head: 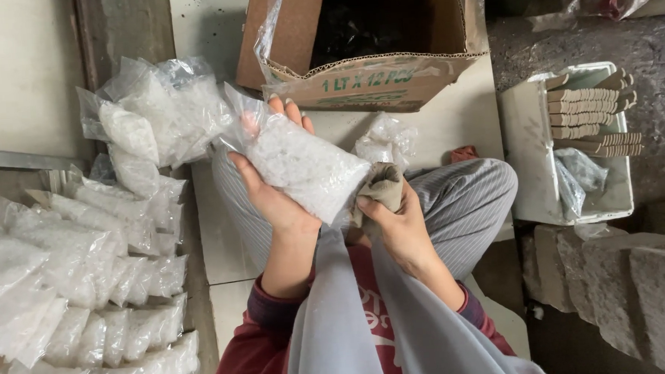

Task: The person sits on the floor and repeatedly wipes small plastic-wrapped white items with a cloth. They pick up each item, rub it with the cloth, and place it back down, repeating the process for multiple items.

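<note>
Head view is showing a clear bag of white granules (302, 169) lying in the left hand (273, 201), fingers curling around it, long axis slanting from far left to near right. The right hand (397, 221) is pinching a grey cloth (381, 186), fingers closed. Tilted, the bag could slip towards the bag pile (90, 280).

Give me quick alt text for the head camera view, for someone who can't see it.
A seated person's left hand holds up a clear plastic bag of white granules, while the right hand grips a crumpled beige cloth beside it. Many similar filled bags lie piled to the person's left, and an open cardboard box sits ahead.
</note>
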